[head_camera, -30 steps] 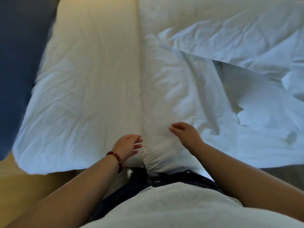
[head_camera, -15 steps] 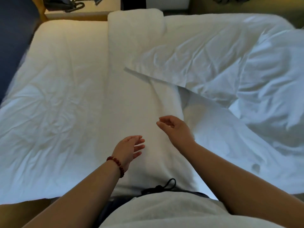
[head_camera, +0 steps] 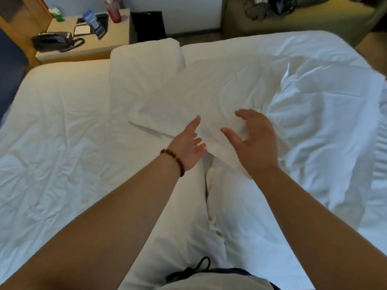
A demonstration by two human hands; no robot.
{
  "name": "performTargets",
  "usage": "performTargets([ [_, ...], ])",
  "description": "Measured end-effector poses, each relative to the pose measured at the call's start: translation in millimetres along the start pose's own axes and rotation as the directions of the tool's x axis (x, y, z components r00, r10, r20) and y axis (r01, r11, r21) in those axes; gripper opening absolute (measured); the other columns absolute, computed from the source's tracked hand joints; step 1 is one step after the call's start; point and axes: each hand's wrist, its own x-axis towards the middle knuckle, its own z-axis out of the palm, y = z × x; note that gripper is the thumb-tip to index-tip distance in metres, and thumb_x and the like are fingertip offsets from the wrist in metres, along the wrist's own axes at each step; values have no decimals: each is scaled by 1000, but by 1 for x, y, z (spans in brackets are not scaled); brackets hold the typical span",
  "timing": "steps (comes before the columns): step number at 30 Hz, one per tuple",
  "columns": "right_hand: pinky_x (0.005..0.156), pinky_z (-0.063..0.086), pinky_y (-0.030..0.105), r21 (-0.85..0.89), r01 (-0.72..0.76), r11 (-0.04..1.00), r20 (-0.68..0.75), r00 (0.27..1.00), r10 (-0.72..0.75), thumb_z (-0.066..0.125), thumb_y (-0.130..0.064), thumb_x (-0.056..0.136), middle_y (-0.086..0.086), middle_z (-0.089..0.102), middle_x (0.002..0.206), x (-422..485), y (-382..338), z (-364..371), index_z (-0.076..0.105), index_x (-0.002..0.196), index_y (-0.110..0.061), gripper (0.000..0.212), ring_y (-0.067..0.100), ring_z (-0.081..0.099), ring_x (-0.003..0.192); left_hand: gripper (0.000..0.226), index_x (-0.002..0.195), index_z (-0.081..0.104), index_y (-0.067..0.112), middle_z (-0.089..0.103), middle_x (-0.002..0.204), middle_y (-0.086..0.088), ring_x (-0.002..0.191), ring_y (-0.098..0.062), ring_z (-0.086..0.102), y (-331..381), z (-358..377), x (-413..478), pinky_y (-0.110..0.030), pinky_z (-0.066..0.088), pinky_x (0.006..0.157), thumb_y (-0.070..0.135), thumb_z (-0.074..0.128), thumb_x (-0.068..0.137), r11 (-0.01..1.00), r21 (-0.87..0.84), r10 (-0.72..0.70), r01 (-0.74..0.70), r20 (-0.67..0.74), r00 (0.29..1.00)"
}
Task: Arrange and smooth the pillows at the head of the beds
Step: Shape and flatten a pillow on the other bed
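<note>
A flat, wrinkled white pillow (head_camera: 201, 101) is seen lying aslant across the centre of the frame on the white-sheeted bed (head_camera: 52, 143), with a plumper white pillow (head_camera: 144, 59) above it towards the upper centre. Just over the flat pillow's near corner, the left hand (head_camera: 188, 147), ringed at the wrist by a dark red bead bracelet (head_camera: 174, 161), and the right hand (head_camera: 255, 139) are held with fingers spread apart, nothing being clasped in either grip. A black telephone (head_camera: 55, 40) is set on the pale wooden bench (head_camera: 88, 50) at upper left.
</note>
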Motion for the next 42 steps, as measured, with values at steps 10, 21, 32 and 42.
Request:
performTargets([
  [10,115,18,29,-190,-28,981,158,986,58,63,-61,80,4,43,151,19,40,7,46,144,-14,81,20,38,141,85,125,64,16,71,115,-14,108,-36,67,17,45,88,-57,48,98,75,70,65,978,-196,-72,63,-36,997],
  [21,110,12,10,-91,-38,995,109,993,48,55,-72,75,2,52,144,41,46,7,52,138,-14,86,17,47,132,46,116,70,17,74,110,-7,99,-27,71,25,61,98,-49,56,90,42,78,79,943,-245,179,-225,-196,964],
  [32,112,17,24,-62,150,987,175,975,-137,55,-79,65,2,40,153,5,-16,35,42,146,-16,103,15,35,140,50,124,66,14,72,116,-9,105,-31,69,21,-28,42,-55,52,94,36,76,80,851,-316,323,-419,-314,893],
  [42,115,15,37,33,382,923,529,777,-341,51,-89,52,-8,27,158,-9,-109,62,25,152,-32,118,14,24,145,47,127,62,25,70,120,-4,106,-28,68,19,-121,-67,-53,52,94,41,72,84,759,-367,302,-538,-535,789],
])
